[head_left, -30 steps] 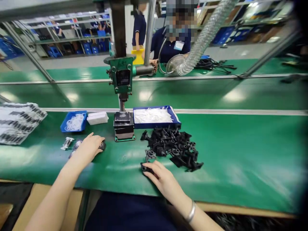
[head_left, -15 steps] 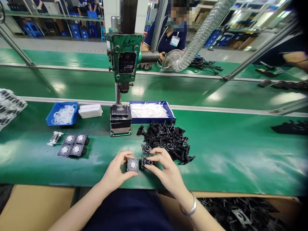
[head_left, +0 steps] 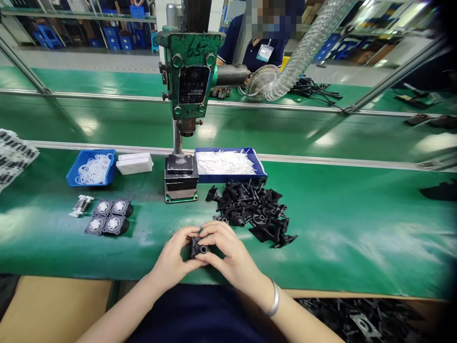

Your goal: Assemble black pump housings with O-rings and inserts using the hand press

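My left hand (head_left: 174,257) and my right hand (head_left: 228,255) are closed together on one small black plastic part (head_left: 198,247) at the near edge of the green table (head_left: 357,228). The part's round port faces me; the piece with the white swirl is hidden behind it. A heap of black plastic parts (head_left: 253,209) lies just beyond my right hand. Several square black pieces with white swirl discs (head_left: 109,216) lie to the left of my left hand.
A green hand press (head_left: 187,76) stands over a black block (head_left: 180,178). Behind are a blue tray of white rings (head_left: 92,167), a white box (head_left: 134,164) and a blue tray of white strips (head_left: 228,164). A person works across the conveyor (head_left: 107,124).
My left hand came from the swirl pieces at the left with one in it. My right hand brought a black part from the heap. Both pieces are now pressed together.
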